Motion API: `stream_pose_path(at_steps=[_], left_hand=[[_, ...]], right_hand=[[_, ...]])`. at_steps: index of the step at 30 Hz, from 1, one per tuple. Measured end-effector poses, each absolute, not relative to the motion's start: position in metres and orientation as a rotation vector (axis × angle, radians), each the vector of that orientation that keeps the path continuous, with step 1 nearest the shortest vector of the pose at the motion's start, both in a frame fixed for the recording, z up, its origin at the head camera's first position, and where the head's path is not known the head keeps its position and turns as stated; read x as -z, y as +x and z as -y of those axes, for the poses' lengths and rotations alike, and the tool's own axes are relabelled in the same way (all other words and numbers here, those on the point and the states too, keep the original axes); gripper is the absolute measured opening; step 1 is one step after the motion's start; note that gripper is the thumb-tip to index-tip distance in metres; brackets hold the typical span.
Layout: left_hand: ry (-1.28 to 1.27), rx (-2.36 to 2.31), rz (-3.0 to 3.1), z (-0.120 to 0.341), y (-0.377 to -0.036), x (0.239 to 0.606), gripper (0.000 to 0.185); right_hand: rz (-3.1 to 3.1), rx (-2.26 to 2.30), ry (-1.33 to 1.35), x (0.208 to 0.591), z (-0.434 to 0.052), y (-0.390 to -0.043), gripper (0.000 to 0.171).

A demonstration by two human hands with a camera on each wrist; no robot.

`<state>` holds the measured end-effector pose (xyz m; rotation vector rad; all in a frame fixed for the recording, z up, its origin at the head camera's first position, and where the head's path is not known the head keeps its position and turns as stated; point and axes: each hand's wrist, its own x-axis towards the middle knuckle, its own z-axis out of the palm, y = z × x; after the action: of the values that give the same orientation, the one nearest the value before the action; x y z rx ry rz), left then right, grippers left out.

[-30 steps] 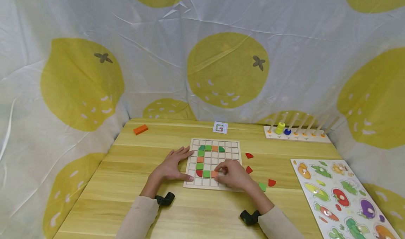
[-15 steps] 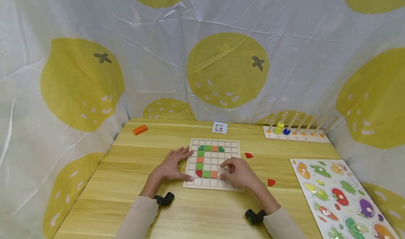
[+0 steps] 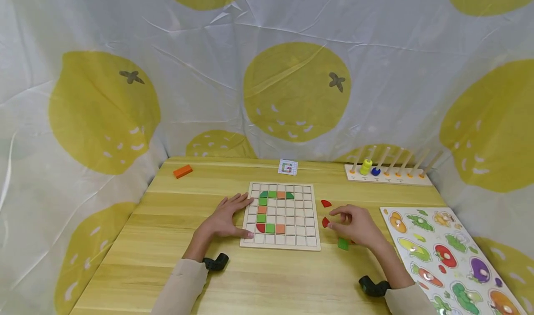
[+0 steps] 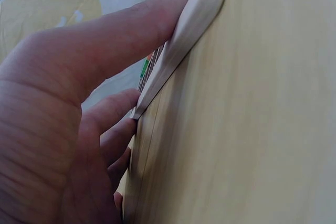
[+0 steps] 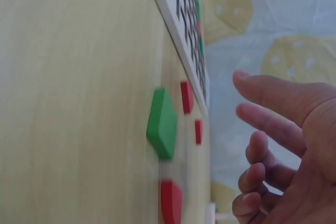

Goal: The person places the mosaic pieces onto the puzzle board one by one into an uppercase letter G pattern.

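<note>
My left hand [image 3: 223, 220] rests at the left edge of a wooden grid board [image 3: 300, 220], thumb on the near-left surface and fingers spread along the rim; the left wrist view shows the thumb [image 4: 131, 22] on it. Green, orange and red tiles on the board form a C-like shape. To the right, my right hand [image 3: 354, 224] hovers over loose tiles, thumb and forefinger apart, nothing between them. Below it lies a green square tile [image 5: 164, 124]. Red quarter-circle tiles [image 3: 326, 204] lie beside the board; another red tile [image 5: 171, 203] is mostly hidden by the hand in the head view.
A small pattern card [image 3: 288, 167] lies behind the board. An orange block [image 3: 182, 171] is at the back left. A peg stand [image 3: 388, 176] with yellow and blue beads is at the back right, and a vegetable picture board [image 3: 450, 259] at the right.
My right hand has left the orange tile in the board's bottom row and moved right, over the loose tiles. My left hand keeps its place at the board's edge.
</note>
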<state>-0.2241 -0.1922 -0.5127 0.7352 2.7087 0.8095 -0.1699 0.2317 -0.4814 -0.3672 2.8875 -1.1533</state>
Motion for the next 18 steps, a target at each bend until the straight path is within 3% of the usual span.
stream_pose_path(at_steps=[18], left_hand=[[0.727, -0.793, -2.714, 0.191, -0.226, 0.514, 0.11]], right_hand=[[-2.876, 1.019, -0.213, 0.485, -0.282, -0.149, 0.039]])
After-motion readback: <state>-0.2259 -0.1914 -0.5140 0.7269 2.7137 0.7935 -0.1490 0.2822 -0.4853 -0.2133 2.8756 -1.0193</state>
